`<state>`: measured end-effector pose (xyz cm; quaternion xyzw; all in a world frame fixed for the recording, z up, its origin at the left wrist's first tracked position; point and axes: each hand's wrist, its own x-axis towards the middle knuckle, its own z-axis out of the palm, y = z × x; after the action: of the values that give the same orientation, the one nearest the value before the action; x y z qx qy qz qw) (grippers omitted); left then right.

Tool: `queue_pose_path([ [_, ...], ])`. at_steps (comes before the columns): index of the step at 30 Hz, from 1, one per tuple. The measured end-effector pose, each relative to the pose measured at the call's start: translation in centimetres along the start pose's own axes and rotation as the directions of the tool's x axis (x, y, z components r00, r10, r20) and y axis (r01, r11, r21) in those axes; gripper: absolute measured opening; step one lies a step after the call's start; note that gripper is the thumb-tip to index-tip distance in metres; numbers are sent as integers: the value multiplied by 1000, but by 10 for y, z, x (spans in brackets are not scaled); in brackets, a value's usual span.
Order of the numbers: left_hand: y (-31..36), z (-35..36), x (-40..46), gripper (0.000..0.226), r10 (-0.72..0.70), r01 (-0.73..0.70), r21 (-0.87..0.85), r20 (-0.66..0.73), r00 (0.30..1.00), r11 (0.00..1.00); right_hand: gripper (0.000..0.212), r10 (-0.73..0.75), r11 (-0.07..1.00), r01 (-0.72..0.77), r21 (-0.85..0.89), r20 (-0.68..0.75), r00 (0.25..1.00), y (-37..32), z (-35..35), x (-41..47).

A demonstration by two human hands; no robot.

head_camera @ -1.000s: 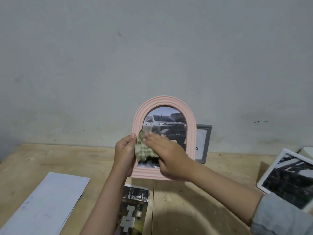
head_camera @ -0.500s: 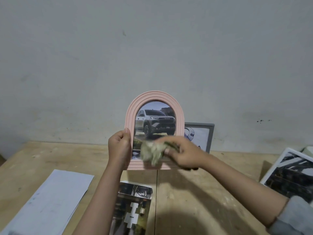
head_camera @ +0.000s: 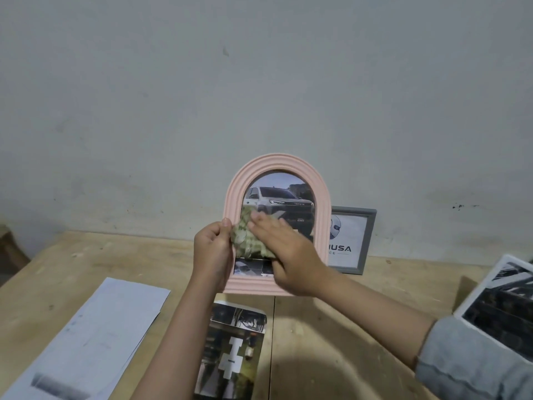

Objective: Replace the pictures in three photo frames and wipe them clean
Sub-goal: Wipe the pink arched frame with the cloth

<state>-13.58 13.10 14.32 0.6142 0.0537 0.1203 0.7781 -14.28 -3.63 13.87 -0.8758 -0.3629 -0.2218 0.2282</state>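
Observation:
A pink arched photo frame (head_camera: 323,197) with a picture of a white pickup truck is held upright above the wooden table (head_camera: 331,342). My left hand (head_camera: 212,252) grips its left edge. My right hand (head_camera: 291,255) holds a crumpled greenish cloth (head_camera: 245,238) and presses it against the lower left of the glass. A grey frame (head_camera: 370,238) leans on the wall behind, partly hidden by the pink one. A white frame (head_camera: 484,284) with a dark picture lies at the right edge.
A loose dark printed picture (head_camera: 233,350) lies on the table under my arms. White paper sheets (head_camera: 95,333) lie at the front left. The grey wall stands close behind the table.
My right hand has moved the cloth from the bottom of the glass up and to the left. The frame has shifted slightly right, covering more of the grey frame.

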Motion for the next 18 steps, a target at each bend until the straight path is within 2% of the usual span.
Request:
queue_pose_path([
  [3,2,-5,-1,48,27,-23,126,-34,999,992,82,-88,995,83,52,94,992,-7,15,-20],
  [5,3,-6,-1,45,70,-54,246,-59,996,968,81,-83,989,63,135,150,985,-10,18,-30],
  [8,-1,-7,2,48,54,-26,259,-101,993,966,77,-3,951,-64,303,216,976,-14,18,-35],
  [11,-7,-10,4,50,26,3,246,-111,993,969,57,106,829,-271,488,339,935,-17,14,-31],
  [13,-11,-13,3,50,17,12,238,-120,993,971,42,175,759,-408,508,445,878,-14,4,-25],
  [14,-12,-16,3,50,17,15,238,-134,991,971,38,180,760,-435,483,485,856,-11,1,-19],
  [17,-16,-30,12,47,11,25,245,-144,990,969,33,162,770,-457,446,556,815,-2,-7,0],
  [18,-16,-33,14,46,1,31,249,-129,992,968,34,173,767,-451,456,530,830,-3,-10,5],
])
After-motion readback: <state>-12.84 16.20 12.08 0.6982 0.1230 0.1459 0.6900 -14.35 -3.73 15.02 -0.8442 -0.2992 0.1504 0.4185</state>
